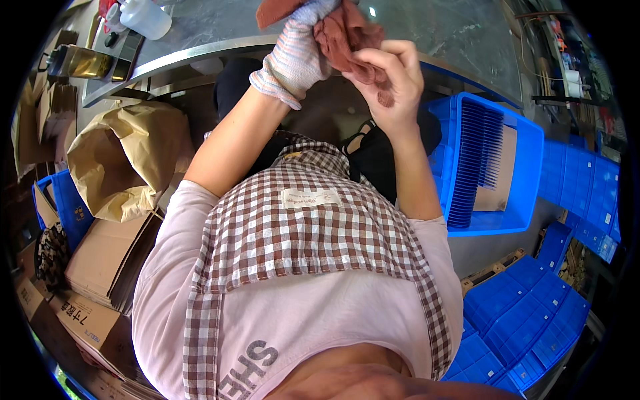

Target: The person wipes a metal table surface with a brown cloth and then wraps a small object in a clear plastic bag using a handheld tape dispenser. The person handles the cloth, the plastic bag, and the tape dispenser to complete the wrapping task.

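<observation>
My left hand (297, 57) wears a striped knit glove and is raised over the near edge of the table. A crumpled reddish-brown cloth (348, 35) lies against it, with part of the cloth showing on the glove's other side. The gloved fingers reach the top rim of the picture and are partly hidden, but they appear closed around the cloth. My bare right hand (399, 83) pinches the cloth's lower right part between thumb and fingers.
The metal-edged table (453, 40) carries a white plastic bottle (145, 20) and a jar of amber liquid (90, 62). An open paper bag (170, 130) and flat cardboard (107, 257) are at left. Right of me stand a blue bin (528, 177) holding dark discs and stacked blue crates (520, 310).
</observation>
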Tool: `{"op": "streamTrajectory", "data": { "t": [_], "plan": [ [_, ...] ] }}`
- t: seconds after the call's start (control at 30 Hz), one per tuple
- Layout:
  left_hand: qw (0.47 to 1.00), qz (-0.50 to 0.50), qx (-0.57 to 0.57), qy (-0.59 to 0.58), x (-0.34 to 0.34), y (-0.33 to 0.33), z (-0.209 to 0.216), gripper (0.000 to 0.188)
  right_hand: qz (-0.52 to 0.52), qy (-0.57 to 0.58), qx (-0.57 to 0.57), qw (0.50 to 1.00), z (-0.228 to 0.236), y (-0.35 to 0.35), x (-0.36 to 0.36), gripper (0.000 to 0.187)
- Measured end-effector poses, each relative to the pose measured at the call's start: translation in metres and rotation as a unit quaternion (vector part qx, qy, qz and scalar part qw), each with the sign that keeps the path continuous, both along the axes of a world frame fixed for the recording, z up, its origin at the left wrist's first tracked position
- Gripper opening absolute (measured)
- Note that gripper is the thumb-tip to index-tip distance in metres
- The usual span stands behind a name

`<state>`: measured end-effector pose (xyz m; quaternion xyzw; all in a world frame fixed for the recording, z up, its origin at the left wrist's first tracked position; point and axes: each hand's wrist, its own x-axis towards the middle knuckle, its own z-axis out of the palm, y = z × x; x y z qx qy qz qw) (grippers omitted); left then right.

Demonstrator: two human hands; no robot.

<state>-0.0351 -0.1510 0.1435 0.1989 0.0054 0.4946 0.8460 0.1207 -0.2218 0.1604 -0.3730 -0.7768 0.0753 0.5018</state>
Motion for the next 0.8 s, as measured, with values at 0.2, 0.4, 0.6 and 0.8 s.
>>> {"op": "streamTrajectory", "data": {
  "t": [0.2, 0.4, 0.6, 0.8],
  "plan": [
    [0.984, -0.017, -0.143, 0.107, -0.006, 0.008, 0.005, 0.02, -0.032, -0.127, 0.073, 0.989, 0.01, 0.01, 0.036, 0.078],
    [0.979, -0.077, -0.134, 0.13, -0.001, -0.002, 0.012, 0.019, 0.088, -0.231, 0.1, 0.964, 0.035, 0.017, 0.008, 0.047],
    [0.984, -0.042, -0.006, 0.174, 0.002, 0.009, -0.027, 0.019, 0.049, -0.05, -0.097, 0.993, 0.032, 0.019, 0.003, 0.02],
    [0.989, -0.096, -0.051, 0.102, -0.005, -0.007, 0.004, 0.027, -0.033, 0.054, -0.333, 0.941, 0.035, 0.027, 0.001, 0.02]
  ]
}}
